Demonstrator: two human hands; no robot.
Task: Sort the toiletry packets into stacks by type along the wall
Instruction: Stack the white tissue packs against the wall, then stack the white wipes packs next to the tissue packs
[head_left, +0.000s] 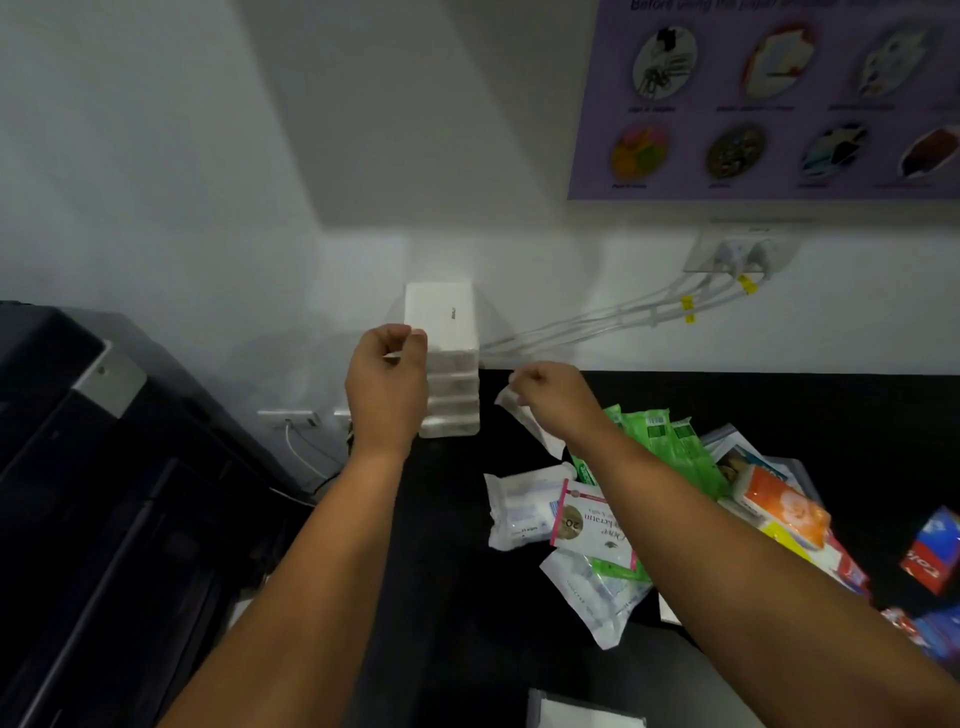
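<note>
left hand — pinches top of white stack | right hand — pinches blurred packet

— What sort of room is this?
— An office utility corner, a copy room by the look of it. At nine o'clock stands a big dark machine with stacked drawers, much like an office copier.
— Anything else?
— At one o'clock a purple poster hangs on the white wall. Its blurred heading seems to begin "Before using the paper", with round pictures of items beneath.
— And the fittings?
— A wall socket at two o'clock holds plugs with white cables wearing yellow tags. More sockets sit low at nine o'clock. A black counter runs along the wall.
</note>
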